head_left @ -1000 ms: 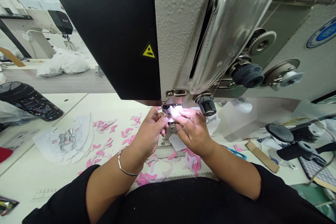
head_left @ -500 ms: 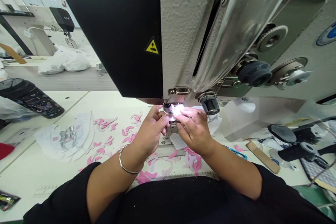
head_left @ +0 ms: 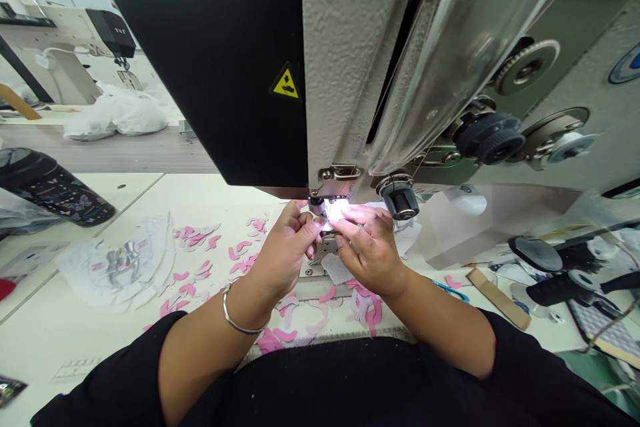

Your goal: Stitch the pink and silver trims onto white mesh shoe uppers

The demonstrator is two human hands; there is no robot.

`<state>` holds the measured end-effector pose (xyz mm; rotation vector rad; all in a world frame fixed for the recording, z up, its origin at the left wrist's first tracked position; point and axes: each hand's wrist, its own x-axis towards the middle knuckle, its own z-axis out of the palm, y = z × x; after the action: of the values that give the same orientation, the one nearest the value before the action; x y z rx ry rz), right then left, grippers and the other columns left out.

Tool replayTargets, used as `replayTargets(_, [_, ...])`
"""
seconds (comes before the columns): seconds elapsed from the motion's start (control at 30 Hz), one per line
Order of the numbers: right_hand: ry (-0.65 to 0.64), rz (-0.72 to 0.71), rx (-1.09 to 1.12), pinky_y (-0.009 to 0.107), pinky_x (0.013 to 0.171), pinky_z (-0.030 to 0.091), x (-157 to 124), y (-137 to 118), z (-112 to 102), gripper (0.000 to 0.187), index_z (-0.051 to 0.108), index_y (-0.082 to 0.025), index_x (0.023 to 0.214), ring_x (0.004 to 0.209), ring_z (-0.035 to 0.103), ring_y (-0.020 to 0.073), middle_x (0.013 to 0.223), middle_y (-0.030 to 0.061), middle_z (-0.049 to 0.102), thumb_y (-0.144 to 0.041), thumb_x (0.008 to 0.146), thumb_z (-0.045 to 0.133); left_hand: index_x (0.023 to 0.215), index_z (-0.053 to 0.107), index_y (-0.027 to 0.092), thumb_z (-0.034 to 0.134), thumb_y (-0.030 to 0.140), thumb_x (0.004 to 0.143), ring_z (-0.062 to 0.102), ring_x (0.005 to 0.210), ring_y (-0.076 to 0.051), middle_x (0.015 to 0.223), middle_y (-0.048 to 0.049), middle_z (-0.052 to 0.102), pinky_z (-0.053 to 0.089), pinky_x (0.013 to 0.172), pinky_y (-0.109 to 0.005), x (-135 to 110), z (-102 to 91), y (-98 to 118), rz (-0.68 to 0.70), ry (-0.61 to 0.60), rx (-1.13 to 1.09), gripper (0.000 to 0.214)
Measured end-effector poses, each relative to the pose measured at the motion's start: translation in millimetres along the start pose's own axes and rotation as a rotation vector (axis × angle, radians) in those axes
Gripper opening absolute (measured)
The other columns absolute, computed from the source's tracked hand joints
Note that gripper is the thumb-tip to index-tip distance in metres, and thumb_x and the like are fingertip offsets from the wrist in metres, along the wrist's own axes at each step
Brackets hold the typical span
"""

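Both hands meet under the head of a sewing machine (head_left: 340,80), beside its needle area, where a bright lamp washes out the detail. My left hand (head_left: 295,237) is closed, its thumb and forefinger pinched together left of the needle. My right hand (head_left: 367,240) has its fingers bent and close together, fingertips at the lit spot on the other side. Whatever lies between the fingertips is too small and glaring to name. A pale mesh fabric piece (head_left: 336,269) shows just below the hands. Pink curved pieces (head_left: 367,307) lie near my right wrist.
More pink cut pieces (head_left: 195,237) are scattered on the left tabletop near a stack of white shaped pieces (head_left: 123,263). A dark bottle (head_left: 55,187) lies further left. Blue-handled scissors (head_left: 451,289) and a brown strip (head_left: 499,298) are at the right. Another sewing machine (head_left: 65,47) stands behind.
The view has shifted slightly, so things on the left sit a little further left. Both hands keep nearly the same place and grip at the needle.
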<state>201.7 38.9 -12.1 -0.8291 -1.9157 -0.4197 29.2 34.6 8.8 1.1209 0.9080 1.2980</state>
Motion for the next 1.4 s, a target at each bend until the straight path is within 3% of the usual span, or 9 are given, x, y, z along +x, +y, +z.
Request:
replayTargets(1.1, [-0.005,0.021,-0.016,0.045,0.095,0.045,-1.6,-4.8,-2.5,0.034,0.06,-0.021,0.119,0.104,0.06,0.024,0.104,0.007,0.064,-0.015,0.086,0.058,0.099,0.056,0.024,0.068,0.027,0.086,0.044,0.047,-0.005,0.066,0.0069,0.053,0.037,0.047,-0.018,0.9,-1.2,3.6,-0.042,-0.006,0.007,0.018])
replayTargets(1.4, [-0.059,0.034,-0.08,0.044,0.095,0.044,2.1,-11.3,-7.6,0.036,0.064,-0.024,0.118,0.105,0.059,0.0247,0.106,0.0067,0.065,-0.013,0.084,0.062,0.082,0.056,0.021,0.068,0.022,0.082,0.046,0.049,-0.006,0.064,0.0051,0.053,0.035,0.044,-0.016,3.1,-2.2,7.0,-0.031,-0.014,-0.003,0.012])
